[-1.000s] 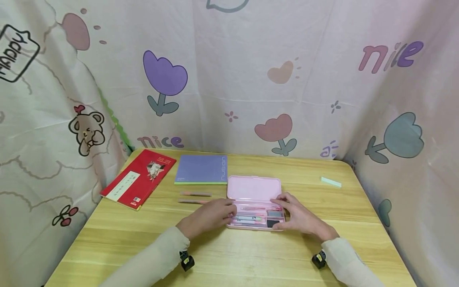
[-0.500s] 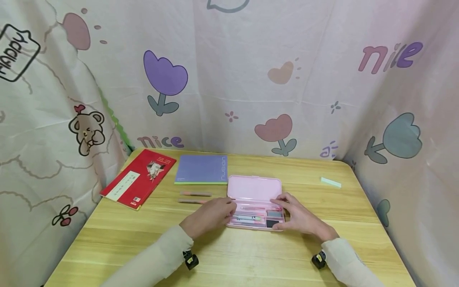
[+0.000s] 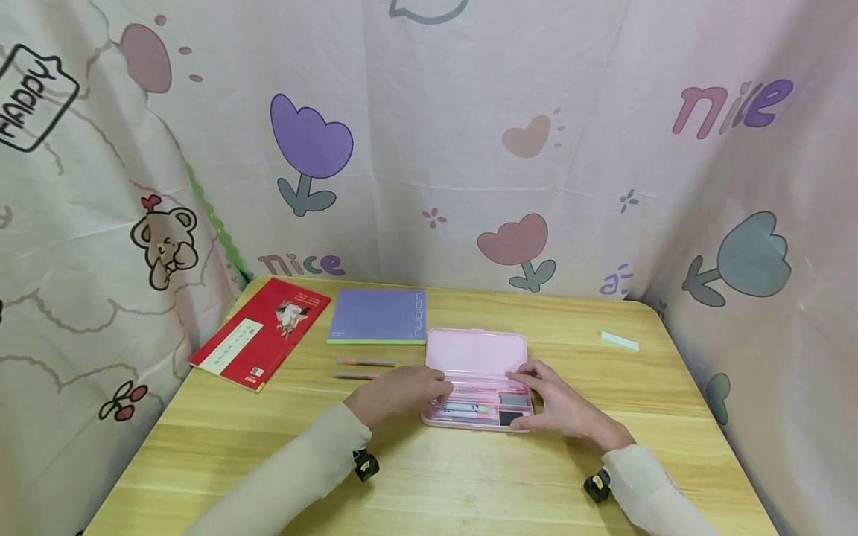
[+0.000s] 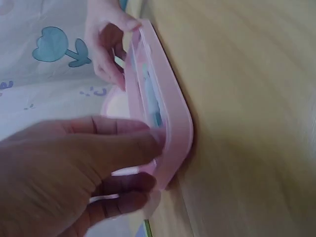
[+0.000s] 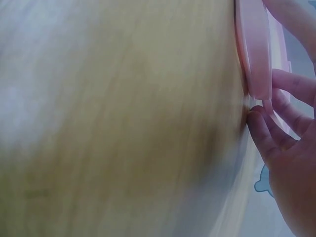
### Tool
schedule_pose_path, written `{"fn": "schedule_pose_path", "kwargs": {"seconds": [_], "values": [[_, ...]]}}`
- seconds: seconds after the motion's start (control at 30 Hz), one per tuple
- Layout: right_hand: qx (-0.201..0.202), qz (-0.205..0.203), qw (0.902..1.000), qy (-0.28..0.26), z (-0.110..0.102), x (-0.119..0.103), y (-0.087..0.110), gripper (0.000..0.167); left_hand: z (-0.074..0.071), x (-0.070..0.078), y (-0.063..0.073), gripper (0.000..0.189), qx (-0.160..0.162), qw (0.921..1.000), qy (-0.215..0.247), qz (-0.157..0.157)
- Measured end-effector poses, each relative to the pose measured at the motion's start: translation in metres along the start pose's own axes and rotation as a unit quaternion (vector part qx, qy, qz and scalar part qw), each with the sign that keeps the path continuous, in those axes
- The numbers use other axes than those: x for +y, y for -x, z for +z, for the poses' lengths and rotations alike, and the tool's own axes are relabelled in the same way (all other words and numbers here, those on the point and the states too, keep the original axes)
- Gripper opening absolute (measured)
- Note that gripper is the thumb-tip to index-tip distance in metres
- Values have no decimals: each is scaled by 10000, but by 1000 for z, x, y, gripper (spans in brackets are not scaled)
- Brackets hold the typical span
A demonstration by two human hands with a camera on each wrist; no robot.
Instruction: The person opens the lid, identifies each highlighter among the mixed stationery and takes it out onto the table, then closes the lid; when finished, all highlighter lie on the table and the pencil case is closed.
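Observation:
An open pink pencil case [image 3: 476,351] lies on the table, its lid tipped back. Inside are a white pen [image 3: 467,407], pinkish pens and, at the right end, a grey block [image 3: 515,400] and a black block [image 3: 511,419]. My left hand [image 3: 402,392] bends over the case's left end; in the left wrist view its thumb and fingers reach over the rim, and whether they pinch anything is hidden. My right hand [image 3: 566,406] grips the case's right end, thumb at the front corner and fingers near the hinge.
Two brownish pens [image 3: 366,362] lie left of the case. Behind them are a blue notebook [image 3: 377,316], touching or nearly touching the lid, and a red booklet [image 3: 268,331]. A pale green strip [image 3: 620,342] lies at the back right. A printed curtain [image 3: 429,149] surrounds the table.
My left hand has moved slightly right, further over the case's left end, with its forearm following. The right hand and the case have stayed nearly in place.

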State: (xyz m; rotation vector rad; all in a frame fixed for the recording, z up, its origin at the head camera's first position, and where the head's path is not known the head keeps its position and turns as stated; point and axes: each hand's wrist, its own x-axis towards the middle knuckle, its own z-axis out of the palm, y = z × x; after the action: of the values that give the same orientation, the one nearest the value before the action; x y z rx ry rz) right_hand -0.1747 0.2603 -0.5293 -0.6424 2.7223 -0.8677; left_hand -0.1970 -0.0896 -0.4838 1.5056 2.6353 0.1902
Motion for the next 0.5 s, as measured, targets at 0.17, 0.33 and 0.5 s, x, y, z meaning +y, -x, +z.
{"fn": "schedule_pose_path", "kwargs": {"seconds": [0.17, 0.33, 0.5], "values": [[0, -3, 10000, 20, 0, 0, 0, 97, -2, -4, -8, 21, -432, 9983, -307, 261], [-6, 3, 10000, -1, 0, -1, 0, 96, -6, 2, -13, 18, -788, 9959, -440, 11], [-13, 24, 10000, -8, 0, -1, 0, 97, -5, 15, -10, 22, -450, 9926, -1107, -193]]}}
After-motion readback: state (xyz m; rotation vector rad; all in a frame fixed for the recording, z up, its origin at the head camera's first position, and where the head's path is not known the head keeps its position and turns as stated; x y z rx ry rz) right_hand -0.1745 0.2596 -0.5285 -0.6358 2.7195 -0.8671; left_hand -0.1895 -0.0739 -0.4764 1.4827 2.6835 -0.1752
